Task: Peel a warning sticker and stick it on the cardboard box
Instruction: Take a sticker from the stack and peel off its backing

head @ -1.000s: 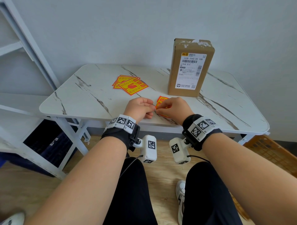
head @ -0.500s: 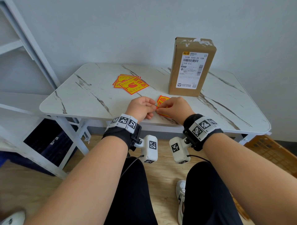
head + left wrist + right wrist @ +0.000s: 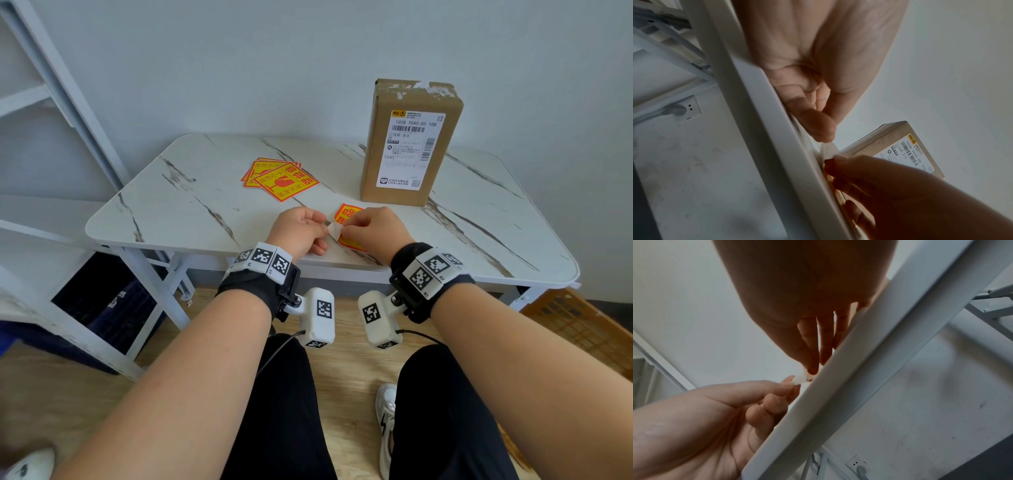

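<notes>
Now, sticker (image 3: pixel 346 215): red and yellow, flat on the tabletop (image 3: pixel 191 205) near its front edge.
Left hand (image 3: pixel 297 230) grip: pinches its white peeled corner.
Right hand (image 3: pixel 373 229) grip: pinches the sticker.
Cardboard box (image 3: pixel 411 144): upright behind it, label reads "102B T045-00 108".

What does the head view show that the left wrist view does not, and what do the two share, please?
Only the head view shows the stack of warning stickers on the table and the red-and-yellow face of the sticker being peeled. Only the left wrist view shows the wall socket. Both show the left hand, the right hand, the lifted white corner pinched between them, and the cardboard box.
</notes>
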